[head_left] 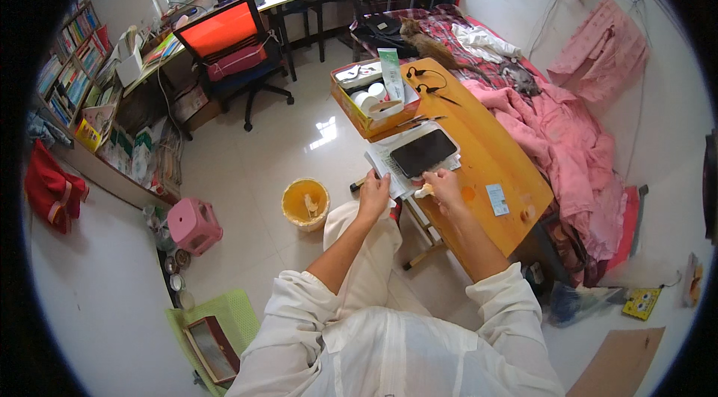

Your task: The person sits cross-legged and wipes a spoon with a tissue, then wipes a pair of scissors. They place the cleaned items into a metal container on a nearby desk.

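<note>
My left hand (pixel 374 194) pinches the left edge of a stack of papers (pixel 396 179) that overhangs the side of the wooden table (pixel 493 158). On the papers sits a shallow white tray (pixel 446 130), and a black smartphone (pixel 424 152) lies dark screen up on it. Just below the phone, my right hand (pixel 445 188) grips a small crumpled whitish piece (pixel 424 191), perhaps tissue; the fingers partly hide it. A light blue printed card (pixel 497 199) lies on the tabletop to the right of that hand.
A cardboard box (pixel 374 127) of tubes and jars stands farther up the table, beside black earphones (pixel 429 81) and pens. A yellow bucket (pixel 305 203) and a pink stool (pixel 194 225) are on the floor. Beyond the table, a cat (pixel 423 44) is on the bed.
</note>
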`<state>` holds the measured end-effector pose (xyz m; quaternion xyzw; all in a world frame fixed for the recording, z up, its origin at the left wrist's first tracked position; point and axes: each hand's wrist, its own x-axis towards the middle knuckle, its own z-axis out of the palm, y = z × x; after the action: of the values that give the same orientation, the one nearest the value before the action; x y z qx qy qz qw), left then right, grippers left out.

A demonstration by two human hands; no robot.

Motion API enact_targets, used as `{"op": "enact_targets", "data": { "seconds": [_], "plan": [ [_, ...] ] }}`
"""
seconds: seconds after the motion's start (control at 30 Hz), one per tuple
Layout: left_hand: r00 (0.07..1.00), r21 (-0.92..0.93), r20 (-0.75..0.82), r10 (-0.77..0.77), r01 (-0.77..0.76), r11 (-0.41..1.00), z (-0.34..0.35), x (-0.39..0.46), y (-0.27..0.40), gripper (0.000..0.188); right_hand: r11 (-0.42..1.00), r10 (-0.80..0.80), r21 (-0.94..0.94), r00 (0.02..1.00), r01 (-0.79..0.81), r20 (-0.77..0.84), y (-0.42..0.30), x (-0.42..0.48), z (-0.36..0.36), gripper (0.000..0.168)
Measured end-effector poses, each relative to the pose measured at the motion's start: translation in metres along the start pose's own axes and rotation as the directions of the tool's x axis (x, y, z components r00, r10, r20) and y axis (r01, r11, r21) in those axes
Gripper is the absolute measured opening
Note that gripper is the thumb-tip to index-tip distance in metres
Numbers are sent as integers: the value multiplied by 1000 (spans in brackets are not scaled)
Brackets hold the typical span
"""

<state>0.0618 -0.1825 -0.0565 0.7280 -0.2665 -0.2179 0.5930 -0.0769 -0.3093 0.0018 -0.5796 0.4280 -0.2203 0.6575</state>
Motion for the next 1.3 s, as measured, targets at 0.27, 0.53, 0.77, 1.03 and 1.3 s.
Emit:
{"op": "enact_targets", "data": {
  "seconds": [0.27,0.53,0.77,1.03,1.3],
  "plan": [
    [996,-150,-35,-86,80,985,24,18,-17,45,994,-90,-61,996,90,-8,-1,5,1,17],
    [988,-129,94,-124,135,982,17,11,-10,57,991,-78,-101,989,90,123,5,6,-21,24],
    [969,-275,162,-185,225,935,-27,-21,-6,45,319,-385,-947,908,-36,-165,-19,-44,-174,33],
    [958,-261,236,-164,225,939,-30,-41,-8,33,320,-128,-915,946,-245,-298,-10,-44,-191,47],
    [959,-293,227,-168,232,928,-34,-48,-17,31,384,-320,-911,905,-148,-282,7,-34,-212,45]
  ]
}}
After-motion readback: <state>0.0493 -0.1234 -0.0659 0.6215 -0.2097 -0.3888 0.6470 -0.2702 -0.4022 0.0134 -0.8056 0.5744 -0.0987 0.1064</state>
